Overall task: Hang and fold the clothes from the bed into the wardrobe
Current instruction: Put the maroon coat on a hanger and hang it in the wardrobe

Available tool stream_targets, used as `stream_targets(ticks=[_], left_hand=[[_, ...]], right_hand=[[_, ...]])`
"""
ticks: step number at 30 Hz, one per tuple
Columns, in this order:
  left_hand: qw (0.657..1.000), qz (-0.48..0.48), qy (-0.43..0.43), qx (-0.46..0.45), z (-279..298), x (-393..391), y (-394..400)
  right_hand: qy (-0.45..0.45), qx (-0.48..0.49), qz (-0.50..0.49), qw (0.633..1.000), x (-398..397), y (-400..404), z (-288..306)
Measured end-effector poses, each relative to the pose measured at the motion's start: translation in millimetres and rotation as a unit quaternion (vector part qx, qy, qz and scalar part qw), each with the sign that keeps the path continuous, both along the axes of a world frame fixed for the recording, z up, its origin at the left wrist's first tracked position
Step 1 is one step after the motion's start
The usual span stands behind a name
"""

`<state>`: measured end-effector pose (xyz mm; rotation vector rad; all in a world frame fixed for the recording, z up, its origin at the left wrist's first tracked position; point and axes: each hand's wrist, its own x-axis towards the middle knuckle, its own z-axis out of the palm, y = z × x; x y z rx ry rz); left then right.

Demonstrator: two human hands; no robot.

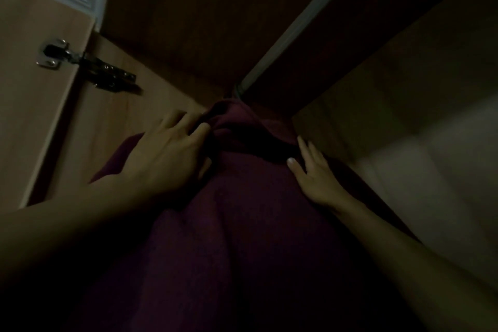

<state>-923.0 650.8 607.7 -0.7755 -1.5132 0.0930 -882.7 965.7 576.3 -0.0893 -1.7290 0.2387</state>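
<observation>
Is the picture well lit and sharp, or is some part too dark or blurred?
Head view: very dim; the maroon garment sinks into black at the bottom, both hands are soft with blur; only the hinge and door at left catch light.

Both my arms reach forward and up into the dim wardrobe (167,8), bare to the elbow. My left hand (167,153) lies flat on the dark red garment (242,224), fingers spread and straight, tips pointing toward the wardrobe's back corner. My right hand (314,172) rests open against the same cloth nearer the wardrobe's right wall, fingers straight and close together, thumb out to the side.
</observation>
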Motion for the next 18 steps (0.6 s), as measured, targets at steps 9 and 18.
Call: stream_targets(ticks=[9, 18], left_hand=[[0.996, 0.082, 0.012, -0.043, -38.2, -5.5, -10.1], [0.996, 0.080, -0.027, -0.036, -81.9, -15.5, -15.9]], right_hand=[[-0.036, 0.006, -0.043, 0.998, -8.1, -5.7, -44.4], [-0.109, 0.001, 0.017, 0.994, -28.8, -13.1, -118.2]])
